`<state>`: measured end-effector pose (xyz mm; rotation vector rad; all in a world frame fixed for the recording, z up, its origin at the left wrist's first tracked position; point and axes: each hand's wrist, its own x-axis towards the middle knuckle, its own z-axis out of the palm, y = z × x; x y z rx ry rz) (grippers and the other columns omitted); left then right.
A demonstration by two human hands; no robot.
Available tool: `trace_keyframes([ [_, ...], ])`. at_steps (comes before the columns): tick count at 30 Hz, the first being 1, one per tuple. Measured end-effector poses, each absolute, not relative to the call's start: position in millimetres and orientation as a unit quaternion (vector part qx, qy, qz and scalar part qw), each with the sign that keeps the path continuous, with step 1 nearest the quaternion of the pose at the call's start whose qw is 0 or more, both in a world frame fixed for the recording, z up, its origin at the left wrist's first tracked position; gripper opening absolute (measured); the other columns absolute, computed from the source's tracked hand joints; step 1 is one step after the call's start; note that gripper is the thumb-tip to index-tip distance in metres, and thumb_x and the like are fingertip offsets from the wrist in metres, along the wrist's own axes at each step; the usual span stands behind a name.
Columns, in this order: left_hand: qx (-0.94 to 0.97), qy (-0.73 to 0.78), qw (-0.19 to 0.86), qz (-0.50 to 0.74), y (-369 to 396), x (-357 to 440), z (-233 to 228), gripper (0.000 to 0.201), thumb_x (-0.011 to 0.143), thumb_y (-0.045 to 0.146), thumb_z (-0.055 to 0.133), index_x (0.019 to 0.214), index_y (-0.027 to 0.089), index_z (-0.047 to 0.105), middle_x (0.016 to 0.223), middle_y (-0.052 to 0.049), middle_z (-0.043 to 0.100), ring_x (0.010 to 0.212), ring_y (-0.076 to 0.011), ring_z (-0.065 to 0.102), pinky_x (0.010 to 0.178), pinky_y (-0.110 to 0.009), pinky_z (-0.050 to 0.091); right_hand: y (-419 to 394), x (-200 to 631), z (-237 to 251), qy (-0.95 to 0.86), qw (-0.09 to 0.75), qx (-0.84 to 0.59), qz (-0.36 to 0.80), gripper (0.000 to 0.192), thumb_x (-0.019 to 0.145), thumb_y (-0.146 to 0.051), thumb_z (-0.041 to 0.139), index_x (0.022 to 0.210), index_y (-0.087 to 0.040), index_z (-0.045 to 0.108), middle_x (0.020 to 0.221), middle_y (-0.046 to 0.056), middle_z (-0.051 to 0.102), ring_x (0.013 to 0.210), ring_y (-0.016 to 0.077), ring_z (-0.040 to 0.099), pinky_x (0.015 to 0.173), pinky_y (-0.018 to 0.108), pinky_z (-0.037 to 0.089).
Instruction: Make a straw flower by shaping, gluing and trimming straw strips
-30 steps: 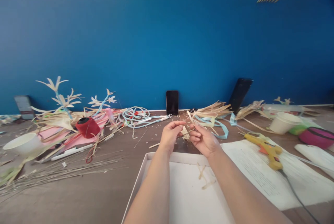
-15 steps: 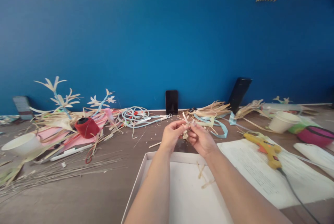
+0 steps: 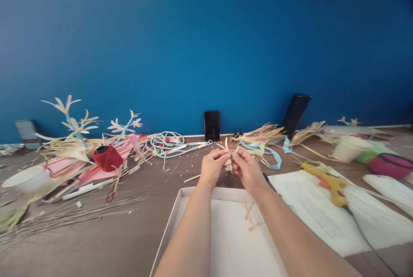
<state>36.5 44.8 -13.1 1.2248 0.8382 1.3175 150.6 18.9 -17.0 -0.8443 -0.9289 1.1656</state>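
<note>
My left hand (image 3: pixel 211 167) and my right hand (image 3: pixel 248 169) meet above the far rim of a white tray (image 3: pixel 200 208). Between their fingertips they pinch a small piece of tan dried-leaf strips (image 3: pixel 228 163), with thin ends sticking up above the fingers. Both hands are closed on this piece. A few loose straw bits (image 3: pixel 250 216) lie inside the tray below my wrists.
A yellow glue gun (image 3: pixel 329 182) lies on printed paper (image 3: pixel 325 216) at right, with a white cup (image 3: pixel 348 149) beyond. Straw flowers (image 3: pixel 77 124), red thread spool (image 3: pixel 106 158), a coiled cable (image 3: pixel 166 141) and thin sticks (image 3: pixel 71 212) crowd the left. Two phones (image 3: pixel 212 125) lean on the blue wall.
My two hands have come closer together and moved slightly away from me, fingertips now touching on the straw piece. The strip in my right hand has shifted left.
</note>
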Motion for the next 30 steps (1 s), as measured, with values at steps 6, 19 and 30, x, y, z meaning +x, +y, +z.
trace_keyframes([
  [6,0.558,0.365,0.468,0.58,44,35,-11,0.024,0.068,0.035,0.067,0.08,0.015,0.071,0.088,-0.005,0.06,0.071,-0.0123,0.055,0.053,-0.019,0.043,20,153,-10,-0.328,0.701,-0.376,0.509,0.024,0.063,-0.034,0.076,0.075,-0.018,0.062,0.067,-0.002,0.059,0.046,0.004,0.042,0.036,0.014,0.03],
  [19,0.614,0.364,0.434,0.55,41,43,-15,0.014,0.075,0.025,0.057,0.082,0.017,0.067,0.078,-0.003,0.065,0.07,-0.0125,0.058,0.065,-0.021,0.046,19,159,-6,-0.382,0.7,-0.446,0.405,0.025,0.067,-0.039,0.072,0.076,-0.019,0.061,0.049,-0.005,0.051,0.044,0.0064,0.042,0.04,0.016,0.033],
  [30,0.611,0.386,0.432,0.54,42,42,-19,0.016,0.075,0.023,0.058,0.086,0.019,0.068,0.079,-0.002,0.067,0.071,-0.0125,0.059,0.065,-0.021,0.045,17,159,-3,-0.388,0.702,-0.431,0.414,0.024,0.069,-0.04,0.069,0.075,-0.019,0.059,0.046,-0.007,0.045,0.041,0.0057,0.035,0.037,0.017,0.025],
])
